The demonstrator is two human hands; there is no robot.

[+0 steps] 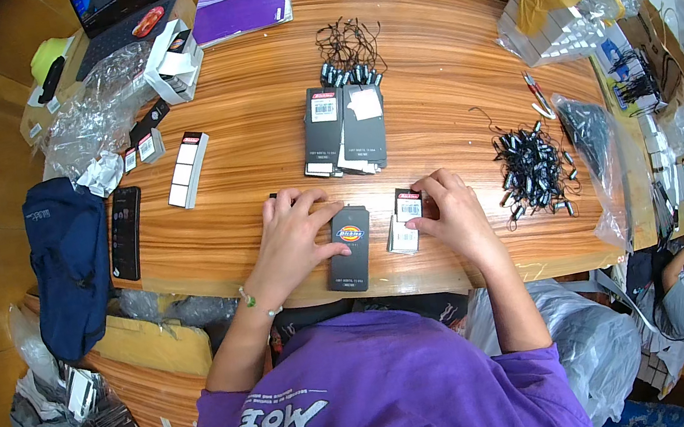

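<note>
Here, well to the left of both hands, a dark blue bag [67, 259] slumps over the table's left edge, with a flat black case [126, 233] lying just beside it on the wooden table [255, 128]. Nearer in, a strip of white tags [188, 169] lies up and to the left of the left hand. The left hand [295, 232] rests palm down with fingers spread, its fingertips pressing the upper left edge of a dark hang tag [350, 248] that lies flat near the table's front edge; it does not grip the tag, only pins it. Straight ahead of the two hands, further up the table, sits a stack of dark tags [344, 129], and beyond that a bundle of black strings [349, 54]. Just right of the dark hang tag, the right hand [448, 214] curls around a small stack of labelled tags [405, 221], thumb and fingers closed on its upper end. Right of that hand, apart from it, lies a pile of black string fasteners [532, 168], then a clear plastic bag [598, 162].
</note>
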